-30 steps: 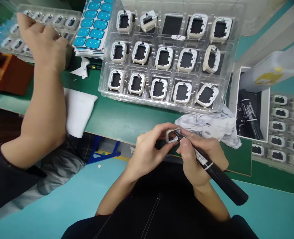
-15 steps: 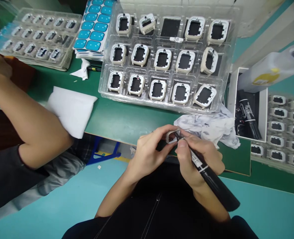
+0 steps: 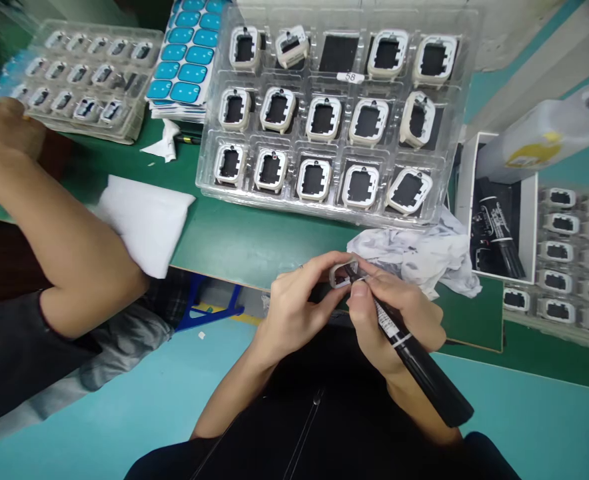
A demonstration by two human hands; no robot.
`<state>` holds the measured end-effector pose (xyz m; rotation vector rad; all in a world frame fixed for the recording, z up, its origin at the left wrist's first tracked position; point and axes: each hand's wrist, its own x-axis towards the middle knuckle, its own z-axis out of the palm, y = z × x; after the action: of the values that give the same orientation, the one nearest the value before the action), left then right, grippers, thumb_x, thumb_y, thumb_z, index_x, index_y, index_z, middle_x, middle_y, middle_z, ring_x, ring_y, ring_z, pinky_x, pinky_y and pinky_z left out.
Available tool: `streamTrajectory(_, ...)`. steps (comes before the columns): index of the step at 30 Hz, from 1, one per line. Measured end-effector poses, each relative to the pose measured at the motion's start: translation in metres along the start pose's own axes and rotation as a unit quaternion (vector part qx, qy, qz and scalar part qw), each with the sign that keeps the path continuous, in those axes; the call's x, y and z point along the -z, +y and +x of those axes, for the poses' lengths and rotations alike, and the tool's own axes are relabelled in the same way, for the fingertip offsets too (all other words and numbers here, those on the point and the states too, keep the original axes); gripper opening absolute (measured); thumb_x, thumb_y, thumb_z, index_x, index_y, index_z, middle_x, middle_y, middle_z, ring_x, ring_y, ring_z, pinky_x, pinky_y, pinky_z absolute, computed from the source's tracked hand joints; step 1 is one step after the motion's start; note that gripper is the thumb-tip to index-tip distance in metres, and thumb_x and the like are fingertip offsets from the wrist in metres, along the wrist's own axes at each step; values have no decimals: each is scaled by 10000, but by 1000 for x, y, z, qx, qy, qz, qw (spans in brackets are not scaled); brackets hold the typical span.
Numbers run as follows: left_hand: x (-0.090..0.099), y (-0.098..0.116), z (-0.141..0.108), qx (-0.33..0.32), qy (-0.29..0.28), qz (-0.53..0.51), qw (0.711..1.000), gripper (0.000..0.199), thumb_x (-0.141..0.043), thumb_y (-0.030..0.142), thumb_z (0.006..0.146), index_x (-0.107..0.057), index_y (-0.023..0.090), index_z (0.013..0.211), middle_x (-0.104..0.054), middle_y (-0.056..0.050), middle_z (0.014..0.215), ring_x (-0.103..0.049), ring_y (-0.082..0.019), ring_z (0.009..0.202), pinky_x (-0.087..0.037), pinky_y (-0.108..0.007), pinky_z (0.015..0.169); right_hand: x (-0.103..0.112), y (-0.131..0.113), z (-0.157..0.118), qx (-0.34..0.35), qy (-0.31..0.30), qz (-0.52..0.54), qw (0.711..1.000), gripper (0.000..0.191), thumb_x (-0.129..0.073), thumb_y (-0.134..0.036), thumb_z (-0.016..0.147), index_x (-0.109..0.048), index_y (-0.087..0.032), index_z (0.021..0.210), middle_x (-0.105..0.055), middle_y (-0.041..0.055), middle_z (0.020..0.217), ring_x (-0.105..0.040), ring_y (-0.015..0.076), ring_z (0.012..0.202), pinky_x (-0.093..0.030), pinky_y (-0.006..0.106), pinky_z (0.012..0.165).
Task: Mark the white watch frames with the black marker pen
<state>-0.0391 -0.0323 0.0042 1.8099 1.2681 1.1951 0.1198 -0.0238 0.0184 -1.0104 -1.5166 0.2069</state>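
Observation:
My left hand [image 3: 297, 310] is closed on a small whitish watch-case frame [image 3: 338, 275], holding it by its edges just in front of the table edge. In my right hand [image 3: 399, 310] is a black marker pen [image 3: 427, 373], its tip pointing into the frame's opening. Whether the tip touches the inner wall is too small to tell. Beyond my hands stands a clear plastic tray [image 3: 274, 212] of similar white frames, one pocket at the back holding only a dark pad. A crumpled, dark-stained white cloth [image 3: 414, 253] lies just past my right hand.
A white box [image 3: 529, 230] at the right holds another black marker, with a plastic bottle [image 3: 534, 140] beside it. More frames fill a tray [image 3: 557, 311] far right. On the left are a co-worker's arm [image 3: 74, 233], a folded white cloth [image 3: 147, 220], blue-printed sheets [image 3: 182, 63] and another tray [image 3: 137, 123].
The marker and both hands have shifted very slightly left, with the frame still held. The co-worker's hand at the left has moved toward the tray there.

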Motion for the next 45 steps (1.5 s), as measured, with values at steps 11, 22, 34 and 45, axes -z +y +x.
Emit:
streamTrajectory(11,1,-3,-3,-4,11,-3,1000,411,-859,227,1054,-762,274,1451,-901,-37,1267,-902,-177,1025,-754,-249,963,-1,1,-5,-16,5,29,999,249,-808,-33,931,-764,-220,1089,-841,-12,889,-908,276,875,-813,348,849)
streamTrajectory(22,2,-1,-2,7,14,-70,997,451,-902,198,1017,-768,241,1445,-902,-40,1253,-906,-177,1064,-747,-246,1034,0,0,-7,-37,8,42,998,227,-798,-51,945,-762,-230,1080,-846,-18,882,-912,284,910,-813,373,898)
streamTrajectory(34,0,-3,-4,13,15,-60,998,475,-900,175,1009,-774,278,1455,-895,-14,1307,-900,-158,1090,-725,-211,1054,-1,-3,-4,-31,-7,32,999,207,-783,-70,969,-774,-254,1063,-839,-32,879,-903,257,846,-811,366,913)
streamTrajectory(45,6,0,4,85,4,-174,981,602,-1063,279,849,-816,219,1395,-917,-65,1162,-917,-228,1007,-774,-274,958,12,-1,-9,-131,-40,115,984,142,-766,-140,981,-774,-241,880,-783,-25,731,-896,280,840,-814,476,941)
